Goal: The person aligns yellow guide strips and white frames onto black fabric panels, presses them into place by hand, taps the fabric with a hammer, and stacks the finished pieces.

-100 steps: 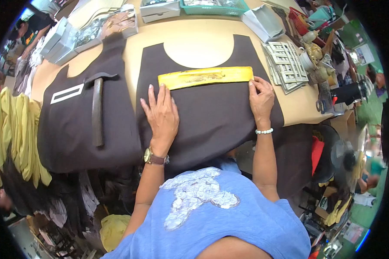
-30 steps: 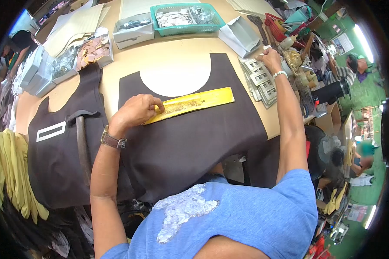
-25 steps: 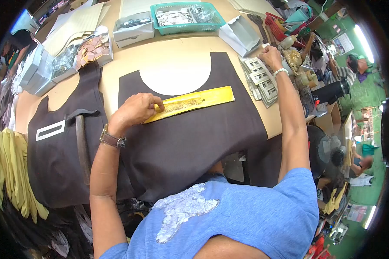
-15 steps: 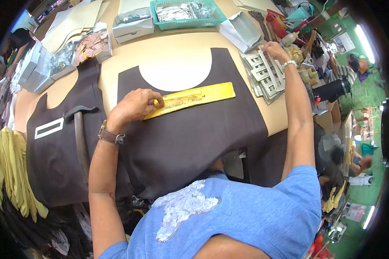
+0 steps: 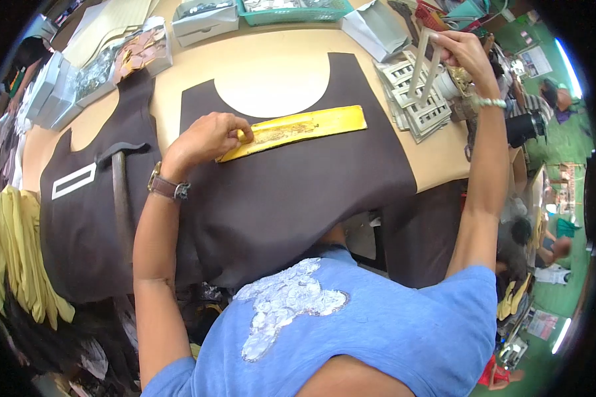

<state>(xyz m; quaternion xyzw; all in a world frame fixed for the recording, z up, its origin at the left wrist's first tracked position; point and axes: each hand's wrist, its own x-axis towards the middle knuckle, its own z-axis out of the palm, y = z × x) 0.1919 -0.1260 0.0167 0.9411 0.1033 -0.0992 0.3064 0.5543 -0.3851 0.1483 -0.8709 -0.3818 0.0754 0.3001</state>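
Observation:
My left hand [image 5: 212,137] is closed on the left end of a yellow strip [image 5: 304,130], which lies slanted on a dark brown cut panel [image 5: 291,192]. Up at the right, my right hand [image 5: 462,54] pinches the top of a pale rectangular frame [image 5: 422,63] and holds it upright over a stack of similar pale frames [image 5: 420,116]. To the left, a second dark panel [image 5: 79,231] bears a white rectangular frame [image 5: 73,181] and a hammer [image 5: 120,192] with a wooden handle.
Along the back stand a white box [image 5: 205,25], a teal basket [image 5: 298,16] and an open white box [image 5: 375,32]. Boxes of small pieces [image 5: 139,53] sit back left. Yellow cloth [image 5: 13,245] hangs at the left edge. Other people are at the far left and far right.
My right hand has lifted a pale frame up from the stack. Earlier both hands were at the yellow strip; my left hand has since closed on its left end.

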